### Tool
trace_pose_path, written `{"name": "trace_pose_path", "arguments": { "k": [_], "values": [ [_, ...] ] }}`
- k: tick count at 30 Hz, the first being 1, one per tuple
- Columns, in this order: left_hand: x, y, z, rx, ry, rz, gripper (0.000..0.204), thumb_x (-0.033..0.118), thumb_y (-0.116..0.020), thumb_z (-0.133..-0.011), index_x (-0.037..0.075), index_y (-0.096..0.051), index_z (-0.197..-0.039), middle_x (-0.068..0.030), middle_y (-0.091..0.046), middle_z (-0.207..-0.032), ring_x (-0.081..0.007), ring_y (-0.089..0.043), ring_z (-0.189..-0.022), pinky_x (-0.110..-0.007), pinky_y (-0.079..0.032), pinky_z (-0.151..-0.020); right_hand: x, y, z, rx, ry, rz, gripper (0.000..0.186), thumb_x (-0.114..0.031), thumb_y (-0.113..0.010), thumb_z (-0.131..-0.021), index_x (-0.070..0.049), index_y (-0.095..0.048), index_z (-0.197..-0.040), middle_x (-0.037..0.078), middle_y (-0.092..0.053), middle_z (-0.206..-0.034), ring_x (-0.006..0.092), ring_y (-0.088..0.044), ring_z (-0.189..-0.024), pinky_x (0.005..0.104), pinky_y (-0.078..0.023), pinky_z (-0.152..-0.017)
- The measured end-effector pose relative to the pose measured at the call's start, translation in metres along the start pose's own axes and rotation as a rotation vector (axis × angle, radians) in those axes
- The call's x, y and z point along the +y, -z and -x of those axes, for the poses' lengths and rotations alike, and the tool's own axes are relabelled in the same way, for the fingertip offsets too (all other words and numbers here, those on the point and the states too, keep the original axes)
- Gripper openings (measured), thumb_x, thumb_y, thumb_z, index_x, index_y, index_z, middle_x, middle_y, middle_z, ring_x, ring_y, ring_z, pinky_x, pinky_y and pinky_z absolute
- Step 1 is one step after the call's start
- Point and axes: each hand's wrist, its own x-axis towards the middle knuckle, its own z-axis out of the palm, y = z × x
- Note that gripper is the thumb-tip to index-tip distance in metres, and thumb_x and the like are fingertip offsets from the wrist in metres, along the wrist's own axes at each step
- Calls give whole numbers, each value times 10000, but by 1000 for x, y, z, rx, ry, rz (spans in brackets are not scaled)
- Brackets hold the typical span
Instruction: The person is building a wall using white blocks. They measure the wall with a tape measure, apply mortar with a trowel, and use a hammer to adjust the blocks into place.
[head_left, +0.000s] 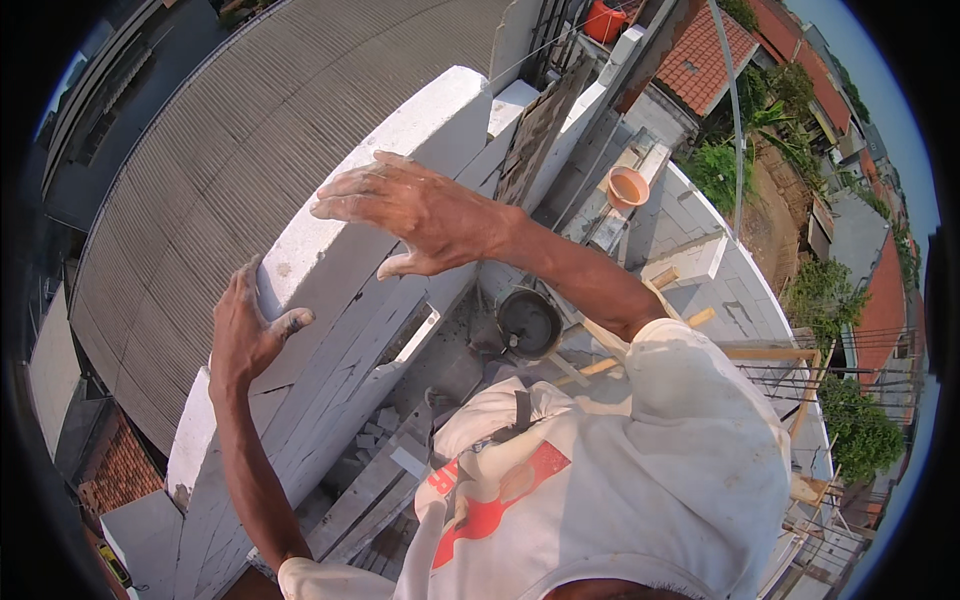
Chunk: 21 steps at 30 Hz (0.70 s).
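Note:
A long white masonry block (300,252) lies along the top of a white block wall (335,345). My left hand (245,335) is at the block's near left end, its fingers stretched up beside the end face and its thumb held apart. Across the block's upper face reaches my right hand (405,212), open, palm down, with the thumb hanging over the inner side. I cannot tell how firmly either hand presses on the block. Pale dust coats the fingers of both hands.
Beyond the wall spreads a grey corrugated roof (230,150). Below my right arm stands a black bucket (528,323) holding grey material. An orange bowl (627,188) sits on planks. Wooden poles (600,368) and boards (375,500) lie around the work space.

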Motion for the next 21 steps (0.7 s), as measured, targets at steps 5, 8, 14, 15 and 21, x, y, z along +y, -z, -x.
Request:
{"name": "trace_pose_path", "arguments": {
  "k": [5,8,14,15,21],
  "values": [
    [6,13,17,32,47,-61,1388,1003,-598,-533,46,-465,-1530,-247,-577,-1420,-444,-530,-1347,-630,-403,-1157,-61,-75,171,-102,-829,-771,674,-285,-835,-859,-51,-556,-1427,173,-651,-1352,304,-656,-1234,433,-513,-1066],
    [12,3,12,110,51,-203,1313,982,-587,-590,109,-439,-1559,-216,-528,-1493,-429,-473,-1409,-643,-380,-1180,-84,-180,350,-258,-1430,-768,641,-423,-775,-917,-10,-600,-1374,237,-685,-1292,323,-655,-1247,420,-518,-1047],
    [55,-27,11,512,-222,-379,921,805,-560,-868,232,-424,-1576,-53,-417,-1625,-282,-345,-1528,-642,-201,-1278,-153,-210,502,-169,-2056,-1071,640,-604,-635,-960,-6,-718,-1171,141,-765,-1050,237,-754,-910,395,-621,-757],
    [69,-25,8,512,-234,-520,923,803,-569,-864,240,-419,-1579,-55,-420,-1623,-282,-347,-1527,-648,-210,-1274,-157,-227,526,-161,-2136,-1088,582,-550,-617,-988,-1,-719,-1152,124,-772,-1020,240,-752,-844,447,-632,-691],
    [81,-28,-21,436,-91,-591,889,813,-541,-878,224,-486,-1541,-94,-487,-1570,-349,-449,-1463,-660,-402,-1165,-123,-229,554,-440,-2116,-789,460,-435,-716,-889,-8,-719,-719,94,-711,-663,235,-710,-627,383,-575,-641]
  ]
}}
